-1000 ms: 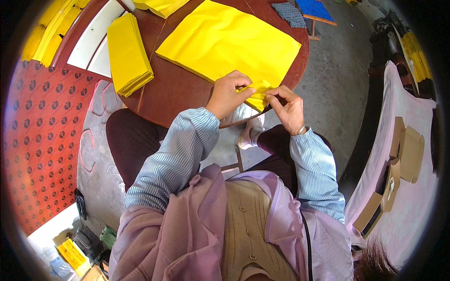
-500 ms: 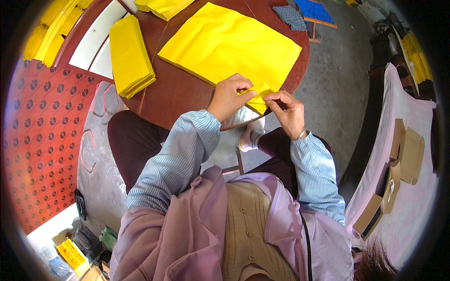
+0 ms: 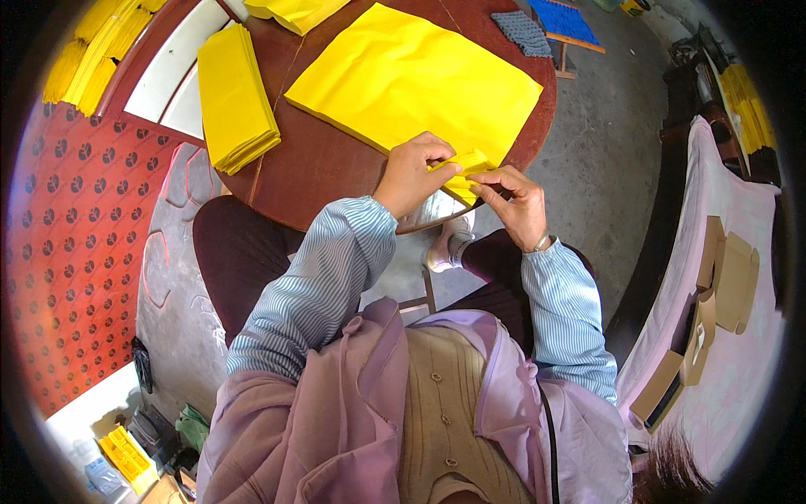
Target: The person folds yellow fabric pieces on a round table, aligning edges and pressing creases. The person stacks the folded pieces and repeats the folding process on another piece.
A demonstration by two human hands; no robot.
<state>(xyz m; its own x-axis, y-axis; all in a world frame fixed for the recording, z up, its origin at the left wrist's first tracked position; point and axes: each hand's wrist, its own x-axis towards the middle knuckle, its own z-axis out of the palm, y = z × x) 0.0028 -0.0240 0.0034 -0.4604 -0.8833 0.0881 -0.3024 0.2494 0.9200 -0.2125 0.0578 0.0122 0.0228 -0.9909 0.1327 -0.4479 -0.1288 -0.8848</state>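
A thick stack of large yellow paper sheets [image 3: 411,80] lies on the round dark-red table [image 3: 323,181], its near corner by the table's front edge. At that corner a small piece of folded yellow paper [image 3: 466,168] is held between my hands. My left hand [image 3: 413,176] pinches its left side, fingers curled. From the right, my right hand [image 3: 516,206] grips its edge between thumb and forefinger. Fingers partly hide the folds. To the left on the table rests a bundle of narrow folded yellow paper [image 3: 238,97].
More yellow paper [image 3: 298,13] lies at the table's far edge. A grey knitted cloth [image 3: 522,32] sits at the far right, beside a stool with a blue top [image 3: 567,23]. Opened cardboard boxes [image 3: 722,286] lie on a pink-covered surface at right. Red patterned sheeting [image 3: 84,252] stands left.
My right finger and thumb have shifted slightly left along the folded paper. My left hand keeps nearly the same place; the whole view has shifted very slightly.
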